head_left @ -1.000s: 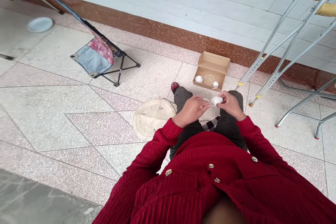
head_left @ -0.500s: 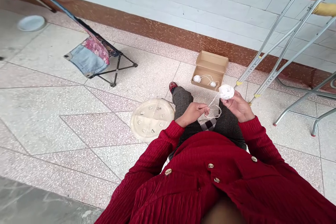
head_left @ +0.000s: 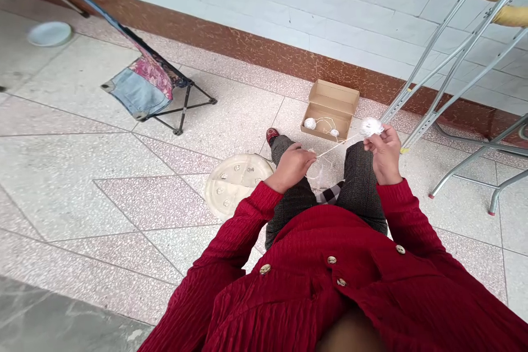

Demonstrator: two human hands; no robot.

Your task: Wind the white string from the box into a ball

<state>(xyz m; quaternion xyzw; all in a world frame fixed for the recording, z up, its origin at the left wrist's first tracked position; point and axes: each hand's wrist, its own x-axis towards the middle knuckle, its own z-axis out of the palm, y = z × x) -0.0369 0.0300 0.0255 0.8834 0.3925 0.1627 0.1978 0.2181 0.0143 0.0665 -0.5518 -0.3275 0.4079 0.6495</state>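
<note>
Your right hand (head_left: 385, 151) holds the ball of string (head_left: 371, 126) in its grip above your knee (head_left: 363, 159), your left hand (head_left: 291, 165) pinches the string (head_left: 334, 149) running from it, so you look to be unwinding, which calls for a slow, even pull.

3 string balls (head_left: 371, 127) (head_left: 309, 123) (head_left: 334, 133), 1 cardboard box (head_left: 334, 97), 1 round tray (head_left: 210, 190), 1 folding stool (head_left: 142, 88), 1 plate (head_left: 49, 33)

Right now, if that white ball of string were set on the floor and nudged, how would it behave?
Probably light: the right hand pinches the ball of string aloft. Being round, it would likely roll on the smooth floor tiles. The strand to the left hand trails loose loops, so it looks floppy and may unwind.
</note>
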